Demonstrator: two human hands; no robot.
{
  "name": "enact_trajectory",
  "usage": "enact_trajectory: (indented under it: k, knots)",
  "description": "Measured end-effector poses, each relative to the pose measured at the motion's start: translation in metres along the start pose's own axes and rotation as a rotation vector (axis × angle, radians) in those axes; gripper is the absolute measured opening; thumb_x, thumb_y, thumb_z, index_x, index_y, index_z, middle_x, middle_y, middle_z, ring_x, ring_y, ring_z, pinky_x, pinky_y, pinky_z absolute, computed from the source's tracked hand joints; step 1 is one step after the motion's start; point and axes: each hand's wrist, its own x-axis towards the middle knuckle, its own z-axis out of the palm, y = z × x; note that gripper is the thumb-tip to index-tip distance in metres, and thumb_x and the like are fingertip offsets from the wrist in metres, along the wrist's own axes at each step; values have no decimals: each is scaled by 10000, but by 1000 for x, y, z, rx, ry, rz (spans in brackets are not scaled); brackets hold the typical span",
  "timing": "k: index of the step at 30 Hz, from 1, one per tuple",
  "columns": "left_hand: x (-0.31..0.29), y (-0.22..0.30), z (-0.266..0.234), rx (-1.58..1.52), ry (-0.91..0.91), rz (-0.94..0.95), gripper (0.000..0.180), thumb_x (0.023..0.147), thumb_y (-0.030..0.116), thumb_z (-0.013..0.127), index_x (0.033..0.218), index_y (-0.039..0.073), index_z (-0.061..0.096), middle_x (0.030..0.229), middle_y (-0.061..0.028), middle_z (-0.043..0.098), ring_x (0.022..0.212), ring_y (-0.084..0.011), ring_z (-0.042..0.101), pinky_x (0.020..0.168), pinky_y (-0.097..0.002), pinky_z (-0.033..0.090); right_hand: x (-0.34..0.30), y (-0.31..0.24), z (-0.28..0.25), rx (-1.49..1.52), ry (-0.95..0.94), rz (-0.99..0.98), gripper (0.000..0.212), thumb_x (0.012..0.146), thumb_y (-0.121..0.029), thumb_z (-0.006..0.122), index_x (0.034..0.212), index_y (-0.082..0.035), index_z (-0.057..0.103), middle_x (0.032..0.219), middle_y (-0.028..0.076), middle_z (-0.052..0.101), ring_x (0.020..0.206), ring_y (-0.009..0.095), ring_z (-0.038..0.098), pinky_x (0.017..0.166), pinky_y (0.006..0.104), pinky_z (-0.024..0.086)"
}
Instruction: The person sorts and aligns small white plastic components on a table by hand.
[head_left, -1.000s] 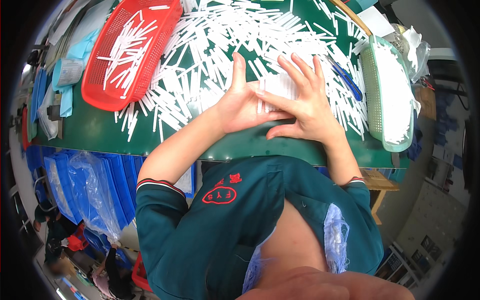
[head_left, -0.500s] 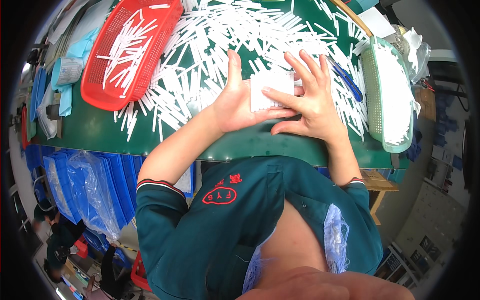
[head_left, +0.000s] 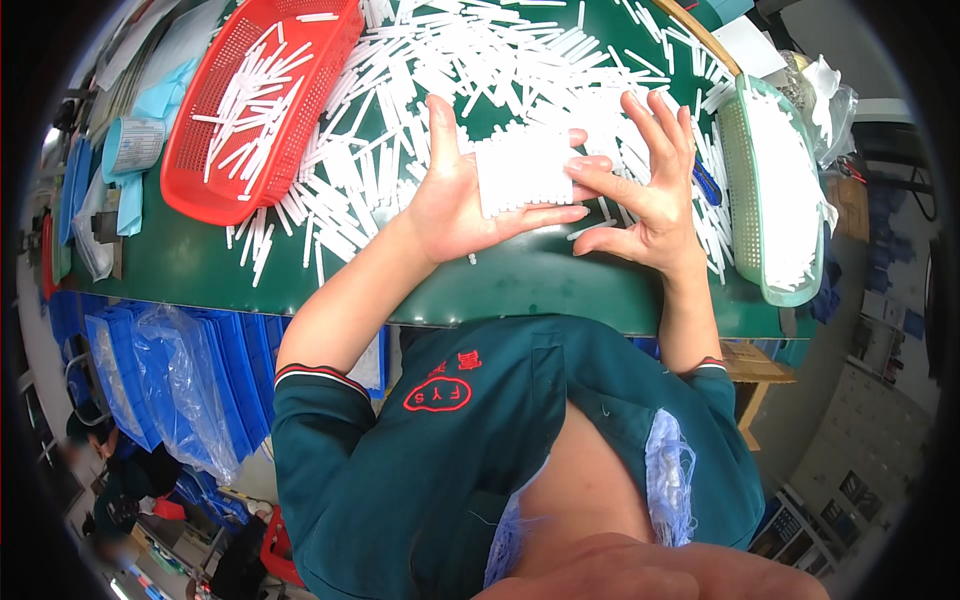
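A flat row of short white plastic tubes (head_left: 525, 172) lies side by side across the palm and fingers of my left hand (head_left: 452, 212). That hand is turned up, its thumb standing away from the row, its fingers passing beneath and showing past the right end. My right hand (head_left: 655, 195) is spread open at the right end of the row. Its index fingertip is at the edge by the left fingertips; whether it touches a tube I cannot tell. A loose white tube (head_left: 590, 230) lies under the right fingers.
Many similar tubes are heaped over the green table (head_left: 400, 296). A red basket (head_left: 212, 203) with some tubes stands left; a pale green basket (head_left: 744, 170) full of white pieces stands right. A blue-handled tool (head_left: 707, 183) lies near the right hand. Blue bins (head_left: 215, 370) are below the table edge.
My right hand has moved right, off the top of the tubes, uncovering the row. My left hand has shifted a little to the left with the tubes.
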Motion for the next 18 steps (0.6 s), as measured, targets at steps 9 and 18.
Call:
enact_trajectory:
  k: [9,18]
  knots:
    - [1,0,-5,-34,-27,-14,1207,604,888,147,1360,-50,226,1365,-267,305,1271,-356,330,1045,-503,247,0,-3,1,44,-41,-36,593,568,-649,656,1012,-256,677,1348,166,385,1273,367,302,1033,567,141]
    - [-1,1,-4,-59,-74,-19,1208,598,890,172,1374,-35,198,1383,-256,284,1267,-383,323,1028,-493,289,-13,-7,3,296,247,-145,337,628,-245,788,642,-121,476,909,53,620,918,257,594,958,505,348]
